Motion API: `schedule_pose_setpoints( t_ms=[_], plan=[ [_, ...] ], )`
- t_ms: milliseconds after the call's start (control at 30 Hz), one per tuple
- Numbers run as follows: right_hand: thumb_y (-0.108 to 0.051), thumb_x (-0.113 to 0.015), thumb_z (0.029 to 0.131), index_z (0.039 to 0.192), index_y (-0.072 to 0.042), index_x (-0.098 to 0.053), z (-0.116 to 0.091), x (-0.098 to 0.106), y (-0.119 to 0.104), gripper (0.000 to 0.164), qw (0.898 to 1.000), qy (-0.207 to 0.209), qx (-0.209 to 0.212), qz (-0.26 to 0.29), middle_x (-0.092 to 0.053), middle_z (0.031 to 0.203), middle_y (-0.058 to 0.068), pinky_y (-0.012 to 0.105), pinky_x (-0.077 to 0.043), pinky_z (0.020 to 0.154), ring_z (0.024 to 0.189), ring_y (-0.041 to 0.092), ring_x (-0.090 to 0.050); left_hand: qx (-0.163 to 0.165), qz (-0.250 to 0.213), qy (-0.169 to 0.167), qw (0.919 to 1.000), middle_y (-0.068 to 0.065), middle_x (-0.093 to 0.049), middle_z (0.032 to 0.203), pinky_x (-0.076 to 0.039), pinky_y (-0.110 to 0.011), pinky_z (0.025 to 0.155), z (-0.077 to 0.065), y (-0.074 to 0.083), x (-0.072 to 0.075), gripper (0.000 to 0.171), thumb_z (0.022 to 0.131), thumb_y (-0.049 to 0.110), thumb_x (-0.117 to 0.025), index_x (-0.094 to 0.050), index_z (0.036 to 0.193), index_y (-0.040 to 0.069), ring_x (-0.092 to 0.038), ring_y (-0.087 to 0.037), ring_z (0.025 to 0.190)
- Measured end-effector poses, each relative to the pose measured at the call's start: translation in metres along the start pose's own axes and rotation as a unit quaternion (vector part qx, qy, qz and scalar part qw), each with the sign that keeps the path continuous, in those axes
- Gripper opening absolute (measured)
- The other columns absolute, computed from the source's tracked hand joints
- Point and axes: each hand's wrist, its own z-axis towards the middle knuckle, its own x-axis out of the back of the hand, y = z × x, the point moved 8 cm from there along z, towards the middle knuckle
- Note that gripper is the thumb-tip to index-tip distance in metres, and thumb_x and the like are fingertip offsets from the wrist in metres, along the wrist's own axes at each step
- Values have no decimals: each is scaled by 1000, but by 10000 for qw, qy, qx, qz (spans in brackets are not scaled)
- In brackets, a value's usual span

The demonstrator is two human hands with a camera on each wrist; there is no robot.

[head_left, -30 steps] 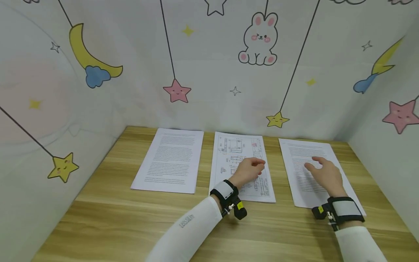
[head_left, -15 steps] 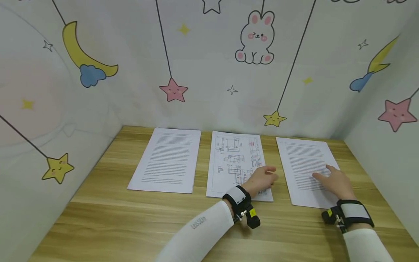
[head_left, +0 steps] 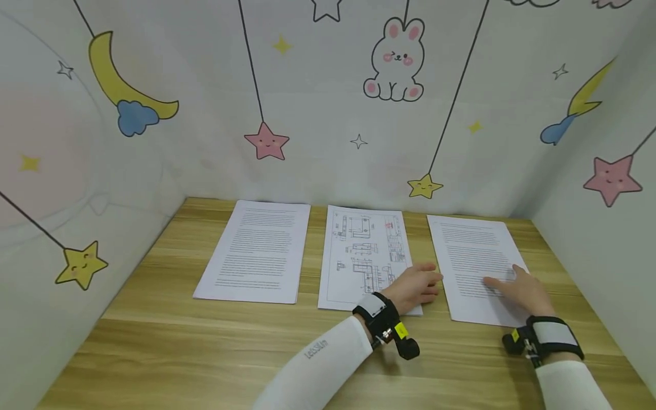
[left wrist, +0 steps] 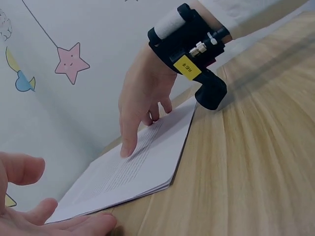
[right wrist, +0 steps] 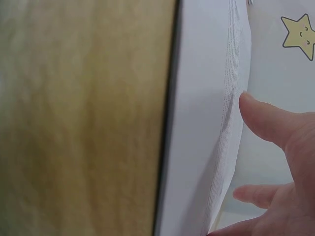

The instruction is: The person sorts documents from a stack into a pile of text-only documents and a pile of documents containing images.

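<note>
On the right lies a stack of printed text sheets (head_left: 468,250). My right hand (head_left: 528,293) is over its right side with thumb and fingers spread; in the right wrist view nothing is between them. My left hand (head_left: 414,287) is over the lower right corner of the middle sheet with line drawings (head_left: 348,285), fingertips near the left edge of the right stack. The left wrist view has the left hand's fingers beside that stack's edge, loosely bent and holding nothing. Whether either hand touches paper is hard to tell.
Another stack of printed text sheets (head_left: 256,250) lies at the left of the wooden table (head_left: 205,353). A white curtain (head_left: 318,102) with cartoon stars, a moon and a rabbit stands behind and at both sides. Each wrist wears a strapped camera (head_left: 407,346).
My left hand has moved right, from over the drawing toward the right stack. The right hand has shifted nearer to me and toward that stack's right edge. The view has turned slightly right.
</note>
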Motion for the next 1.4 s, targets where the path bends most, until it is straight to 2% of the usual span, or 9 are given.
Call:
schedule_pose_setpoints(
  t_ms=[167,333,533,733,833,967,1133,1400],
  plan=[
    [-64,-56,90,148,19,-5,-2,-1,1,114,10000,72,-26,-16,-14,146,50,72,-28,110,136,66,-18,120,-308,-96,9994,-22,-55,137,-42,-48,112,3,-4,-6,54,96,11,-60,-43,146,3,-56,-34,125],
    [-67,-54,89,149,19,-3,-2,-2,2,117,10000,74,12,22,-12,146,51,72,-26,110,137,66,-16,153,-436,-2,9989,-24,-56,136,-42,-50,111,7,-5,-7,57,96,10,-60,-40,148,3,-56,-36,124],
    [-67,-50,92,149,19,-2,-6,-2,2,114,9999,43,91,103,-11,147,51,72,-25,110,137,67,-15,218,-484,259,9983,-22,-60,130,-48,-48,105,8,-7,-5,59,94,10,-62,-40,148,3,-61,-33,117],
    [-58,-47,97,149,19,-3,-10,0,-4,103,9999,134,59,58,-14,146,51,71,-26,110,136,67,-18,167,-209,398,9989,-16,-60,114,-52,-43,99,10,-8,-9,64,92,9,-63,-37,150,2,-61,-25,104],
    [-58,-46,97,149,18,-4,-12,-1,-3,102,9999,148,18,20,-14,147,50,71,-26,111,137,66,-18,130,-165,377,9991,-13,-57,107,-52,-40,94,12,-10,-11,57,93,9,-62,-43,146,2,-57,-22,96],
    [-58,-44,97,150,18,-6,-14,-2,-4,99,10000,70,58,18,-14,148,49,71,-24,111,138,65,-16,122,-196,332,9992,-13,-55,106,-53,-38,92,14,-12,-12,46,94,9,-60,-51,138,1,-55,-21,92],
    [-55,-42,99,150,17,-9,-17,-2,-8,95,9999,59,135,10,-15,148,48,71,-24,111,137,65,-17,143,-159,386,9990,-13,-57,106,-54,-40,93,16,-13,-11,45,94,8,-60,-52,137,-1,-58,-22,93],
    [-53,-44,99,149,17,-15,-22,-1,-14,90,9996,59,266,-111,-18,149,47,71,-26,111,138,64,-19,22,485,719,9962,-15,-69,101,-59,-40,86,19,-12,-10,45,95,9,-59,-53,138,-1,-66,-22,87]
  ],
)
